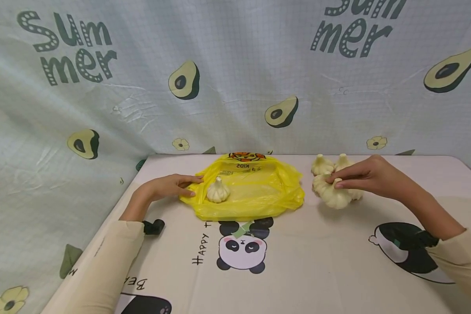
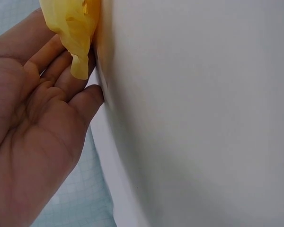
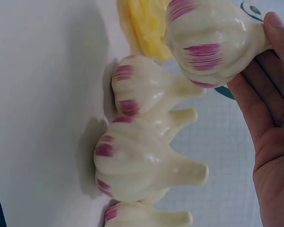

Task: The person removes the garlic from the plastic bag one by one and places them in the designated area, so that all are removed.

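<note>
A yellow plastic bag point(image 1: 267, 196) lies spread on the table, with one white garlic bulb point(image 1: 218, 191) sitting upright on it near the left end. My left hand point(image 1: 170, 186) holds the bag's left edge; in the left wrist view a crumpled tip of yellow bag point(image 2: 78, 33) hangs at the fingers. On the right, my right hand point(image 1: 366, 176) pinches another garlic bulb point(image 3: 208, 42) by its stem, raised above the others. Several garlic bulbs point(image 3: 132, 161), pale with purple streaks, stand together under and behind that hand.
The table point(image 1: 306, 261) has a pale cover printed with pandas and lettering. Behind it hangs a light curtain point(image 1: 235, 65) with avocado prints, meeting the table's back edge close behind the bag and bulbs. A black strap point(image 1: 154, 226) is at the left wrist.
</note>
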Tool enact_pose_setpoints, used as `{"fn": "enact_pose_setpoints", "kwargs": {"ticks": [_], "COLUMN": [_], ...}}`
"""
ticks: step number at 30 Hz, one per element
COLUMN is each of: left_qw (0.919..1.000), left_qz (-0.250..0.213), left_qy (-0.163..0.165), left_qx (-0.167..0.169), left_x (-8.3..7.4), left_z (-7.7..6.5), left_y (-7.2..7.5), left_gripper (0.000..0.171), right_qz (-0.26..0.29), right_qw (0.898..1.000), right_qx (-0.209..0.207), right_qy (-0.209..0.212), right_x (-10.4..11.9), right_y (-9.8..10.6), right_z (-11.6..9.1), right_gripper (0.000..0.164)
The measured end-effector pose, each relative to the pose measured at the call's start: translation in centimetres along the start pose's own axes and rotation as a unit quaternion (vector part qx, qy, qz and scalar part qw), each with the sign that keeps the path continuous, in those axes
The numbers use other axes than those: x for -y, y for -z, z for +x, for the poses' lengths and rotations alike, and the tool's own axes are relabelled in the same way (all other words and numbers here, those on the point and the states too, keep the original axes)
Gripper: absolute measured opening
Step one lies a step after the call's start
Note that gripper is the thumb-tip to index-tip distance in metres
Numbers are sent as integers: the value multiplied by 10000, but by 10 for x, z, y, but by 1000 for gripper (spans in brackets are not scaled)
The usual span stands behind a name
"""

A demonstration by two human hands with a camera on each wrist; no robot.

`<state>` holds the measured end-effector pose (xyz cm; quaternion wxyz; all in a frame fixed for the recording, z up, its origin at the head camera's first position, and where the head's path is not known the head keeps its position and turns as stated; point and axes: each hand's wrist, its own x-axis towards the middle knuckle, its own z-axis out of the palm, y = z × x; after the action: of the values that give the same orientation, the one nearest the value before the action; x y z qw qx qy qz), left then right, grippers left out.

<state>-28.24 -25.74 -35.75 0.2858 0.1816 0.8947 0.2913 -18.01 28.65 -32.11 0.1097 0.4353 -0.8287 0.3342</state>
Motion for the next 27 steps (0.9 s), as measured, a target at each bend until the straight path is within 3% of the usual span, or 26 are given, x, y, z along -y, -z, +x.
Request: {"fn": "enact_pose_setpoints", "kwargs": {"ticks": [8,27], "left_qw": [9999,9999], "left_qz": [-53,-133], "left_qy": [120,-9], "left_qx": [-3,30], "left_x": [1,3], "left_z": [0,1], "left_y": [1,1], "left_gripper": [64,63], "right_qz": [-389,-1183], "right_qw": [9991,9887], "right_qx": [-23,-331], "right_qy": [-167,-857], "right_x": [-1,-2], "right_y": [9,29], "right_z": [-11,-45], "right_gripper": [42,40]}}
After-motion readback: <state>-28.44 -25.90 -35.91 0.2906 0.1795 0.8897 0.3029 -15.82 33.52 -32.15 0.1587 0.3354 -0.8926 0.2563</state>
